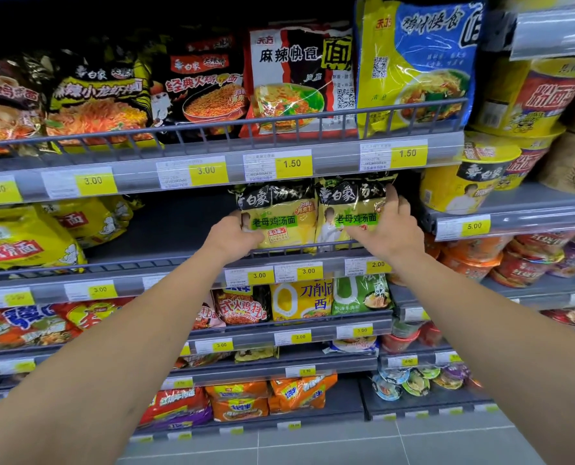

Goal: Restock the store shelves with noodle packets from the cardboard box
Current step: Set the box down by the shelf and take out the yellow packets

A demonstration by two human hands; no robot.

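Several grey shelves (185, 253) are stacked across the view, each fronted by a low wire rail and a strip of yellow price tags (258, 276). Two yellow noodle packets with black tops are stood upright side by side on the middle shelf, just behind its rail and touching each other. The left packet (279, 218) is gripped at its lower left edge by the left hand (234, 238), whose grip is curled round that edge. The right packet (350, 213) is held by the right hand (388, 226), fingers bent over its right side and thumb laid across its front.
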